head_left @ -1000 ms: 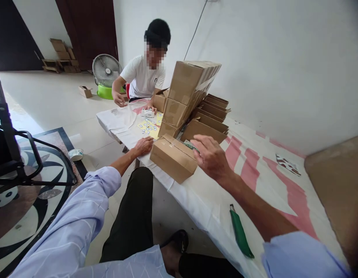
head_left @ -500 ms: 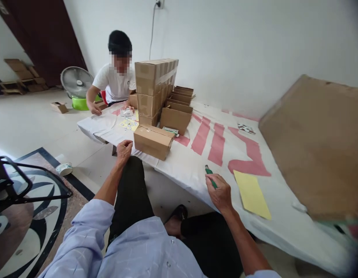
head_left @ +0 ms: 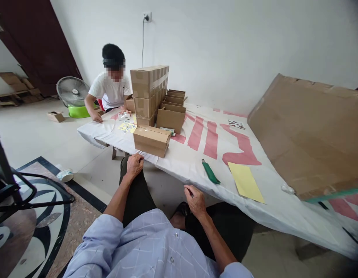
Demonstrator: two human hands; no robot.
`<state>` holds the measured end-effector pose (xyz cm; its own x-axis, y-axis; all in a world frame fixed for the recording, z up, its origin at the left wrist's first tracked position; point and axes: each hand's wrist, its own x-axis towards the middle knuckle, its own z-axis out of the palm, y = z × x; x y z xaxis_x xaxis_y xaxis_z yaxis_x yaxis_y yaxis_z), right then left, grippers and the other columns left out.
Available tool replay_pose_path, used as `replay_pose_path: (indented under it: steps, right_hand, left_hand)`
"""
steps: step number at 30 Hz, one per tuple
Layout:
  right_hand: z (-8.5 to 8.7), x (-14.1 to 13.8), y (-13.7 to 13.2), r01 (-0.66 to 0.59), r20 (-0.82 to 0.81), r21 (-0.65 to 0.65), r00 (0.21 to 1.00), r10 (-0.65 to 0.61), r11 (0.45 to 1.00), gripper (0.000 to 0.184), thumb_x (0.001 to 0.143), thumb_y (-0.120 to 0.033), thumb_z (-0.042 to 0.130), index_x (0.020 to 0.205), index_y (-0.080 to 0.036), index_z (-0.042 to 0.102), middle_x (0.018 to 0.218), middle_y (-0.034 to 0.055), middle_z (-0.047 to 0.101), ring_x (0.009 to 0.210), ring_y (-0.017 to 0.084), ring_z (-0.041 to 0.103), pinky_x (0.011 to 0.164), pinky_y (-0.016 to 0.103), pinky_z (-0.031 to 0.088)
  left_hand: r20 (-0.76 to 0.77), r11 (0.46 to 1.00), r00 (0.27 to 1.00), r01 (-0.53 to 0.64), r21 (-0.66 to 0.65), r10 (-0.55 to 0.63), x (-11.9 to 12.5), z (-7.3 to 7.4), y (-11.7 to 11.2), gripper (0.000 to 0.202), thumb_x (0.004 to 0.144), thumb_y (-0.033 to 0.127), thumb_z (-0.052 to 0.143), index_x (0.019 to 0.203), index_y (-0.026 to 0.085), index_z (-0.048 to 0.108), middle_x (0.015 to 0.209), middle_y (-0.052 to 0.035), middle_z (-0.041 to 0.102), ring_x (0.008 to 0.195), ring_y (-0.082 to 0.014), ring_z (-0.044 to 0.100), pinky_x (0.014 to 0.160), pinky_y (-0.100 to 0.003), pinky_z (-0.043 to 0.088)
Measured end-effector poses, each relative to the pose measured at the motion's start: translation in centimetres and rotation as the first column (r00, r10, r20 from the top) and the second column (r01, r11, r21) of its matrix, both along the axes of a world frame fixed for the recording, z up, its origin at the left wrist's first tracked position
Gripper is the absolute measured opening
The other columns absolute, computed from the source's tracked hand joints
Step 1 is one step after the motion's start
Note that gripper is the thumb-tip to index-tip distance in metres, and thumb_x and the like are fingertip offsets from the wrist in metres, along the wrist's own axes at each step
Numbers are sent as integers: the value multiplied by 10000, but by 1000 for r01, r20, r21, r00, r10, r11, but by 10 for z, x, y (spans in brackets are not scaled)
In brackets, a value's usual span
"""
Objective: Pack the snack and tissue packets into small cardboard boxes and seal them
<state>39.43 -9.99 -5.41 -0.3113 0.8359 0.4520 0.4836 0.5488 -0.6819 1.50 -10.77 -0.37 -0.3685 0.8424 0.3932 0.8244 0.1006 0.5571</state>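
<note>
Cardboard box (head_left: 152, 141) and green knife (head_left: 210, 172) both lie on the cloth-covered tabletop (head_left: 181, 166), along its near edge: the box toward the left corner, the knife further right. Half a second ago the knife was in the right hand (head_left: 195, 200); now it lies on the cloth, tip toward the far edge, and that hand has drawn back past the near edge to above the lap. So the knife is out of use at this moment, and neither hand is on the box. The left hand (head_left: 135, 165) has also dropped from beside the box to over the knee.

The box sits just beyond the left hand, past the near edge, with a gap between them. The left fingers are loosely bent and the palm is hidden, so I cannot tell if anything is in them. The knife lies up and to the right of the right hand, near but apart. That hand is half curled, thumb close to the forefinger; whether it pinches something small I cannot tell.

Right of the knife lies a yellow sheet (head_left: 245, 182); behind the box stand stacked cartons (head_left: 144, 90). A co-worker (head_left: 115, 88) sits at the tabletop's left end.
</note>
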Motion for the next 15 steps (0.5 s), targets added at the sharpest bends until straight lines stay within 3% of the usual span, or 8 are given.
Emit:
replay_pose_path:
  steps: [5,10,15]
  right_hand:
    - [-45,-14,-9,-54,87,-129,994,65,990,334,988,-333,525,956,-251,847,947,116,862,882,307,827,849,408,632]
    - [-89,-11,-24,10,403,-370,902,151,929,305,951,-278,543,909,-284,845,977,103,872,968,312,822,847,380,587]
    - [-104,-8,-34,17,488,-431,845,218,902,227,867,-176,621,771,-246,814,874,88,854,884,274,805,781,328,513]
  left_hand:
    - [-87,1000,996,-21,-10,20,0,-3,-8,231,935,142,591,944,231,804,1059,-100,824,1087,-288,740,1021,-431,552]
    - [-138,999,990,-35,-19,32,5,-5,-14,241,948,118,575,968,222,791,1078,-110,815,1104,-297,725,1002,-442,530]
    - [-181,999,984,-10,-50,1,17,-7,-21,216,953,131,591,935,227,783,1039,-109,815,1059,-299,719,953,-441,510]
